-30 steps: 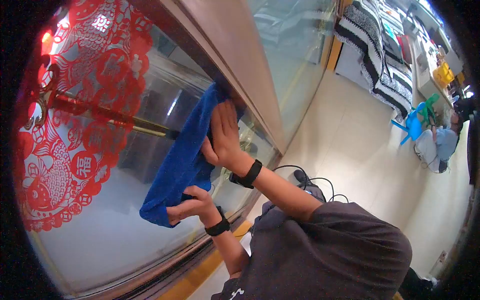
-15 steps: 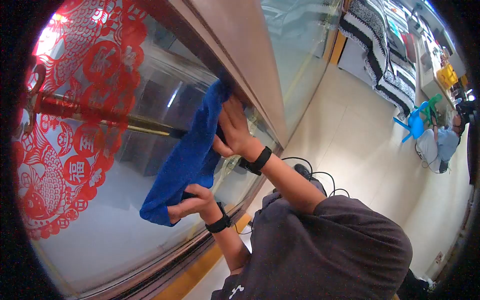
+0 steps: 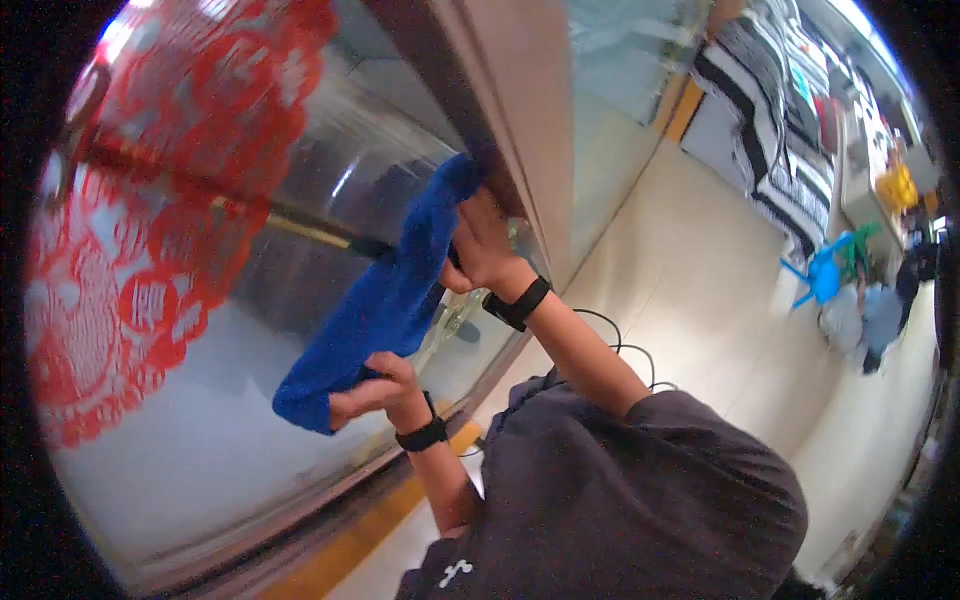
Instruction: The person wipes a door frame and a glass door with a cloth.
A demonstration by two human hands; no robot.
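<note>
A blue cloth (image 3: 375, 310) lies stretched lengthwise against a glass door pane (image 3: 200, 430) in a brown frame. At the cloth's lower end, my left hand (image 3: 375, 390) is closed on its edge, some fingers hidden in the folds. My right hand (image 3: 485, 240) holds the upper end beside the door frame (image 3: 500, 110); its fingertips are partly covered by the cloth. Both wrists carry black bands. Next to the cloth, a dark-ended brass-coloured bar (image 3: 310, 228) runs across the pane.
Red paper-cut decorations (image 3: 150, 200) cover the pane's left side. Black cable (image 3: 625, 345) trails over the pale floor. Farther right are a blue stool (image 3: 825, 270), a seated person (image 3: 875, 315) and a black-and-white striped cover (image 3: 750, 100).
The view has turned slightly and is more blurred. Both hands keep hold of the cloth, and a little more of the bar's dark end shows beside it.
</note>
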